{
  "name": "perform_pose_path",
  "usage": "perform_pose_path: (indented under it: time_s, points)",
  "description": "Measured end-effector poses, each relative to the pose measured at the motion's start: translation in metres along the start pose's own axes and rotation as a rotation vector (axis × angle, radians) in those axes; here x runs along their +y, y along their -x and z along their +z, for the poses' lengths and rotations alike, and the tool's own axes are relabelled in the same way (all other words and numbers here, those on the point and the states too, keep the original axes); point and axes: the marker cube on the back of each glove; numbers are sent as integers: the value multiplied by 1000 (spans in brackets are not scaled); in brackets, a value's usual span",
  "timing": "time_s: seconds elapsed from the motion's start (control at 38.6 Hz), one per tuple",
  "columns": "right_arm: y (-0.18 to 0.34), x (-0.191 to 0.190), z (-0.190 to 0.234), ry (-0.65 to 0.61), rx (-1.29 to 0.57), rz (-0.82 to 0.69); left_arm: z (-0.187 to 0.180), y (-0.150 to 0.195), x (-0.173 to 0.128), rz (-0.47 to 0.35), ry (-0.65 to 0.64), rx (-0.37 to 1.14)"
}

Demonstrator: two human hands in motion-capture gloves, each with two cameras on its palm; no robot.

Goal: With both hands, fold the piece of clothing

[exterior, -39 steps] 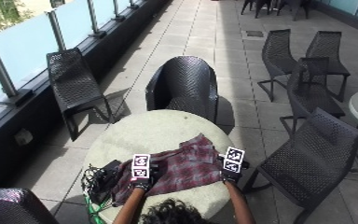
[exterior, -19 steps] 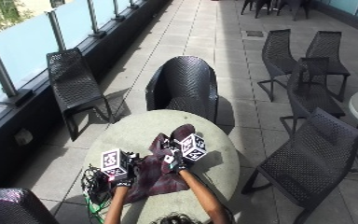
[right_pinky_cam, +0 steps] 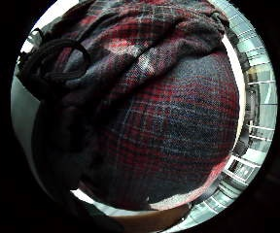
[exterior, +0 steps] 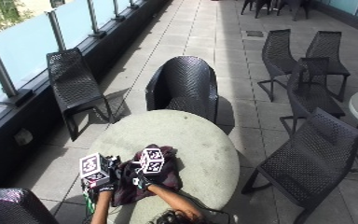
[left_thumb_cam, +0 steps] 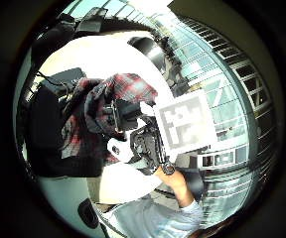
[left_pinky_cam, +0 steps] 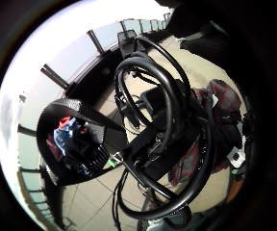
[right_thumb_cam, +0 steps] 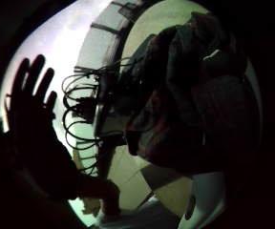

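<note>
Outdoors, round table point(exterior: 210, 140); tiled terrace point(exterior: 229, 42)

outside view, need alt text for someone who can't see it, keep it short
A person's two gloved hands, left hand and right hand, rest close together on a dark red plaid garment bunched near the front left edge of a round pale table. Empty black chairs stand around it on a sunlit tiled terrace.
</note>
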Motion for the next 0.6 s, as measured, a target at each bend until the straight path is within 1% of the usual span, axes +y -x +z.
perform_pose_path:
  time_s: [0.05, 0.1, 0.18, 0.23, 0.28, 0.36, 0.41, 0.49, 0.54, 0.6]
  points:
    - [-1, 1, -1, 23, -8, -3, -2, -3, 1, 7, 3, -7]
    - [-4, 4, -4, 72, -46, -27, 0, -5, 0, 17, 10, -13]
    - [-12, 15, -13, 198, -151, -53, 2, -10, 0, 42, 22, -35]
    - [-25, 21, -21, 267, -192, -8, -3, -14, 2, 58, 26, -55]
    - [-40, 22, -31, 294, -228, 13, -9, -18, 5, 74, 29, -66]
    - [-65, 17, -39, 327, -257, -33, -13, -22, 8, 96, 41, -65]
    - [-84, 20, -51, 290, -155, -66, -12, -26, 9, 109, 54, -61]
    - [-143, 16, -74, 157, 184, -86, -8, -36, 9, 131, 73, -58]
    - [-189, 7, -86, 53, 407, -39, -3, -46, 9, 152, 81, -63]
    - [-218, 11, -101, -23, 540, 43, 2, -56, 11, 175, 86, -71]
